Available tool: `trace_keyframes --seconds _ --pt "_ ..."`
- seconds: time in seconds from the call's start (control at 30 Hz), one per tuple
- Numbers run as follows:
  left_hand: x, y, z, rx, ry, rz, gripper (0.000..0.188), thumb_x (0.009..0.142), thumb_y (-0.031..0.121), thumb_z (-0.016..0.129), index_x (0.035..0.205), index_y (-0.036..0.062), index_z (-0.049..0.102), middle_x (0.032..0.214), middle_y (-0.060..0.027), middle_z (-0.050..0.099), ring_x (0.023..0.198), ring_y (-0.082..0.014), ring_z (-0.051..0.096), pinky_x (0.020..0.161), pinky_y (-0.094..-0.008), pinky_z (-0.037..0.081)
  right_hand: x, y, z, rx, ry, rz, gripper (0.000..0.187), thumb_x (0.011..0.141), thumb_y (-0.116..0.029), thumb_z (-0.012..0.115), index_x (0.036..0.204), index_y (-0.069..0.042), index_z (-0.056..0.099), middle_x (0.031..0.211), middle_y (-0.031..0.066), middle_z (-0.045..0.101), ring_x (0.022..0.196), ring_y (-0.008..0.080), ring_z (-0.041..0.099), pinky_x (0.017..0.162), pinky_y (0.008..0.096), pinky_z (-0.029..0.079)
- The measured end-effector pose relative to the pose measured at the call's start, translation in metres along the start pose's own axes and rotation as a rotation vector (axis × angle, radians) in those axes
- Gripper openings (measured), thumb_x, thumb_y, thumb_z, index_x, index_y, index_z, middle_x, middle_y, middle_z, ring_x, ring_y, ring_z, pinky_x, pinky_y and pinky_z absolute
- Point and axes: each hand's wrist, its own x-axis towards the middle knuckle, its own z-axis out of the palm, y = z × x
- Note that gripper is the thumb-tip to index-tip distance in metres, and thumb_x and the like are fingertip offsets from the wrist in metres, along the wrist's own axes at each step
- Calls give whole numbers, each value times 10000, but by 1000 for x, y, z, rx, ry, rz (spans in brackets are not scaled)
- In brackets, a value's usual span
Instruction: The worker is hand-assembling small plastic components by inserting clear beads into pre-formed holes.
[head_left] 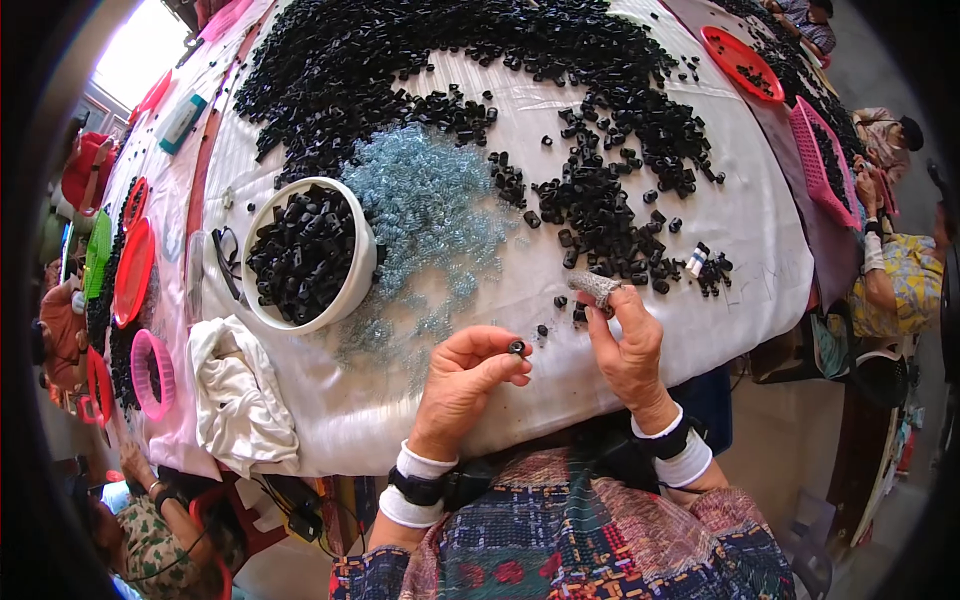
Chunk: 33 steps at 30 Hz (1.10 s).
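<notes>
Between thumb and fingers, my left hand [452,388] pinches a small black cylindrical part [517,347], its round end showing. My right hand [634,355], just to the right, is closed on a rough silver-grey bundle [596,287]; I cannot tell what it is made of. A few loose black pieces [542,331] lie on the white cloth between my hands. Beyond them spreads a heap of similar black parts [610,190]. Left of centre lies a pile of clear bluish coil-like pieces [430,205], beside a white bucket [357,290] filled with black parts.
A crumpled white cloth [240,395] and black-framed glasses [228,262] lie at left. Small white tubes [697,260] stand near the right-hand black pieces. Red trays [742,65] and a pink basket [822,165] sit along neighbouring tables, where other people work.
</notes>
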Motion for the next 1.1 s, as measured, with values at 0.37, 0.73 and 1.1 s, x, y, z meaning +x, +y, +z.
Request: trace_keyframes --seconds 0.37,0.73,1.1 --pt "3 -2 -4 -50 -22 4 178 836 -5 632 1011 2 602 959 -139 660 810 -197 655 761 -336 543 10 3 11 -249 -54 -248 268 661 87 636 915 10 600 855 135 587 815 310 560 719 389 471" --pt "3 -2 -3 -34 -24 -4 178 842 13 633 1018 7 602 952 -141 660 805 -194 652 777 -343 537 17 5 16 -377 -168 -337 295 700 46 611 988 -18 604 866 106 589 767 258 574 691 352 472" --pt "-1 6 19 87 -25 -19 193 852 34 645 1034 -25 620 942 -125 681 782 -155 654 717 -271 534 5 -43 -2 590 -107 241 294 793 76 630 1065 -33 648 941 31 677 842 92 614 748 236 490"
